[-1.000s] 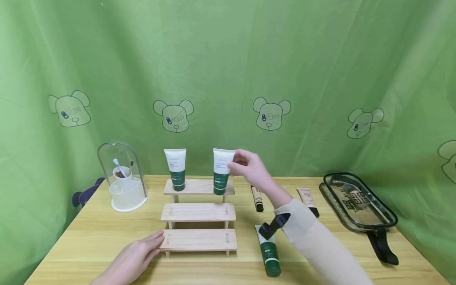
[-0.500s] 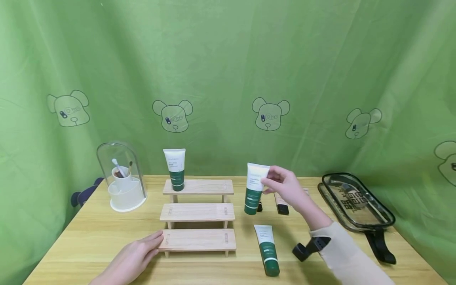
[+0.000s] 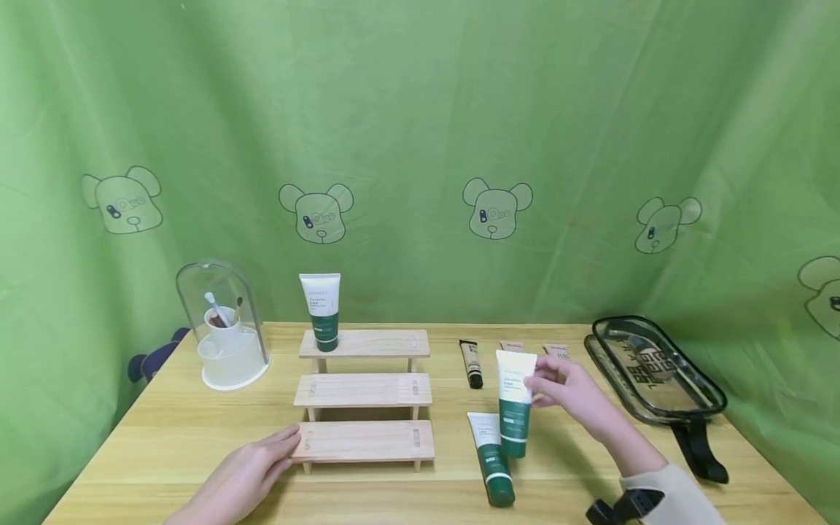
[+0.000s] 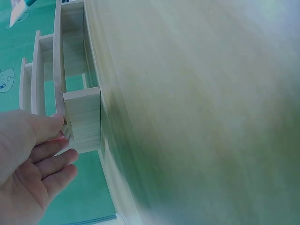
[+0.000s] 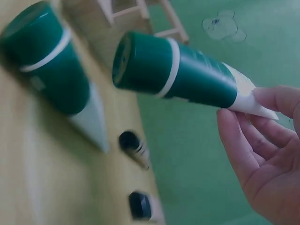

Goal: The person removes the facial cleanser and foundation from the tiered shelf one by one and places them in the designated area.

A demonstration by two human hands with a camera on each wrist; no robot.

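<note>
My right hand (image 3: 571,394) pinches a white-and-green squeeze tube (image 3: 516,401) by its white end, cap down, above the table. In the right wrist view the tube (image 5: 197,72) tilts, with thumb and fingers on its flat end. A matching tube (image 3: 494,463) lies on the table just left of it. My left hand (image 3: 252,463) holds the left end of the lowest step on a three-tier wooden stand (image 3: 364,390); the left wrist view shows thumb and forefinger pinching the stand's edge (image 4: 58,70). Another such tube (image 3: 321,313) stands upright on the top tier's left.
Behind the held tube lie a small beige tube with a black cap (image 3: 471,364) and two pink tubes (image 3: 556,351), partly hidden. A clear zip pouch with black trim (image 3: 659,372) lies at right. A domed brush holder (image 3: 230,357) stands at left. A green curtain (image 3: 407,146) hangs behind.
My right hand has carried its tube off the right end of the top tier, rightward and down towards the lying tube. The left hand has stayed at the lowest step.
</note>
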